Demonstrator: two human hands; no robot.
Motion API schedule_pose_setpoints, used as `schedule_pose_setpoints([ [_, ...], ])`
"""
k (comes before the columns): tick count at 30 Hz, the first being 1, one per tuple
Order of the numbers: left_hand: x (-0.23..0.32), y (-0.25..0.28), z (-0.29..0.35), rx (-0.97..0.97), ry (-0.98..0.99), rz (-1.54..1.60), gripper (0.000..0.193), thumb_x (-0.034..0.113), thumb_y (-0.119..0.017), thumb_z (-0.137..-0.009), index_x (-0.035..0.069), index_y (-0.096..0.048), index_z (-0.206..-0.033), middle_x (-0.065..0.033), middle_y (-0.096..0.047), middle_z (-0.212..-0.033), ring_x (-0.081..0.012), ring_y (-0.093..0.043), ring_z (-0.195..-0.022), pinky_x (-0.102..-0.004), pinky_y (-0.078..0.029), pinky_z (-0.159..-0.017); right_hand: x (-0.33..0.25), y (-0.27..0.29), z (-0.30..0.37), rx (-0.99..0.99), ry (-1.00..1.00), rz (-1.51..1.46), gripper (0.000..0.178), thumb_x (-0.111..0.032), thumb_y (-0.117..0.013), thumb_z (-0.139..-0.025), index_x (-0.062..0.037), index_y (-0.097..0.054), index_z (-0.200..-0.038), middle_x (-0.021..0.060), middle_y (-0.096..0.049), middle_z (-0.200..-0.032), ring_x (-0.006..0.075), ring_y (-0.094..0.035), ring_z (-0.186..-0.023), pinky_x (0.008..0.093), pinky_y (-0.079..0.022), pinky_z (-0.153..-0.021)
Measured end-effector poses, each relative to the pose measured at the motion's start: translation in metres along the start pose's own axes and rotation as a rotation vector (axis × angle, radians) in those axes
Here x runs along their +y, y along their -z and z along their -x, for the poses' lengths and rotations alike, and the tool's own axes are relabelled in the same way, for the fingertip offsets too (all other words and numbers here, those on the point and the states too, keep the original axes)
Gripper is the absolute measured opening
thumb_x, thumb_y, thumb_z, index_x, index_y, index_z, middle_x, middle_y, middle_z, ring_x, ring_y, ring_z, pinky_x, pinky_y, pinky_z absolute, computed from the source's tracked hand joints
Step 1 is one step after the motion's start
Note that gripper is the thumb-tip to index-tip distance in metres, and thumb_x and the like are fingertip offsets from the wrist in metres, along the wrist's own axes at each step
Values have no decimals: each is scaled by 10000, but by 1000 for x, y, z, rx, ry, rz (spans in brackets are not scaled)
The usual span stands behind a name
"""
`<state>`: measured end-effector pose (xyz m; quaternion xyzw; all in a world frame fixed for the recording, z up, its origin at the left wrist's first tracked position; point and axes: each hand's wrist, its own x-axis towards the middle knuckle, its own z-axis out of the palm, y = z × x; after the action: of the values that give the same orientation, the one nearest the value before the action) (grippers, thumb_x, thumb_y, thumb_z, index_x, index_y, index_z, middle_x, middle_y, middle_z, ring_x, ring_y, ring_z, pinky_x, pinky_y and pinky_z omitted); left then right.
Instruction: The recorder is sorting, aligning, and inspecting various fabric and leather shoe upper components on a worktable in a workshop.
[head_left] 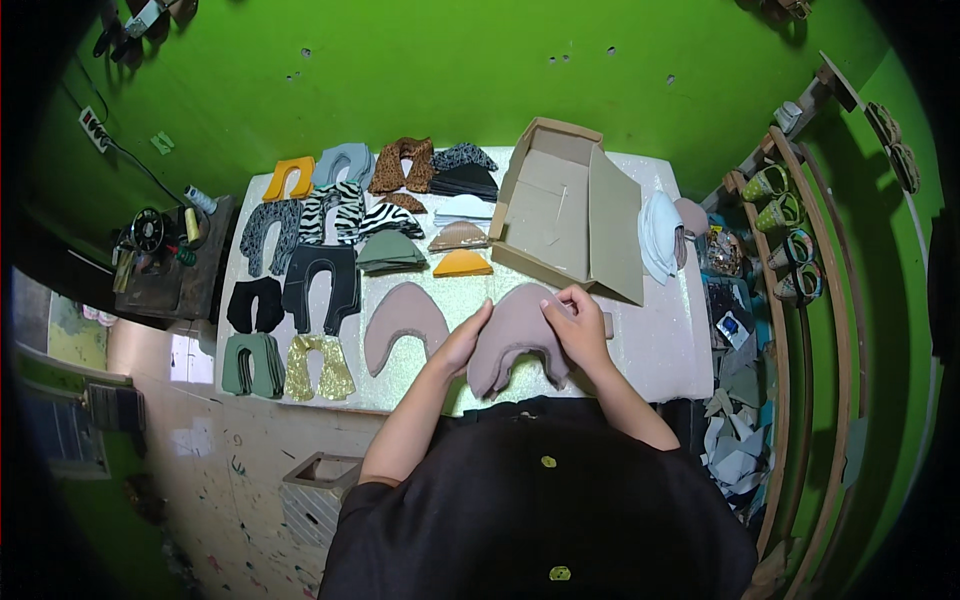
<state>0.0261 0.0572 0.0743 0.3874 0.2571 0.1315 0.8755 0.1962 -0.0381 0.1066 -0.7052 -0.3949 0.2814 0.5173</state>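
Observation:
Both hands hold a stack of dusty-pink, arch-shaped shoe-upper pieces point(515, 325) just above the front of the table. My left hand point(466, 340) is closed along the stack's left side, its fingers partly hidden. At the right side, my right hand point(582, 332) pinches the stack with the thumb on top and the other fingers curled behind. The layered lower edges of the pieces show around the cutout. Left of my left hand, a matching pink arch-shaped piece point(402, 312) lies flat on the table.
Shoe pieces in several colours, such as green half-moons point(391, 252) and zebra-print pieces point(330, 210), cover the table's left half. An open cardboard box point(545, 205) stands behind my hands. Pale blue pieces point(658, 238) lie to its right. A wooden rack with sandals point(780, 212) stands at right.

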Motion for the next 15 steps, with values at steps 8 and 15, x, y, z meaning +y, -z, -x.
schedule_pose_setpoints([
  [8, -6, 18, -3, -162, 140, -331, 557, 230, -669, -816, -20, -424, -1250, -150, -578, -1130, -208, -618, -864, -327, -514, -760, 28, -14, -7, -57, 41, -7, 191, -166, -646, -831, -1, -573, -891, 41, -574, -780, 80, -517, -750, 230, -428, -672],
  [15, -16, 23, 7, -449, 250, 512, 862, 690, -230, -864, -16, -342, -1345, -270, -439, -1289, -385, -491, -1167, -461, -455, -899, 25, 9, -18, -412, -43, -305, 250, -241, -557, -921, -4, -583, -997, 0, -587, -882, 74, -524, -825, 233, -428, -769],
])
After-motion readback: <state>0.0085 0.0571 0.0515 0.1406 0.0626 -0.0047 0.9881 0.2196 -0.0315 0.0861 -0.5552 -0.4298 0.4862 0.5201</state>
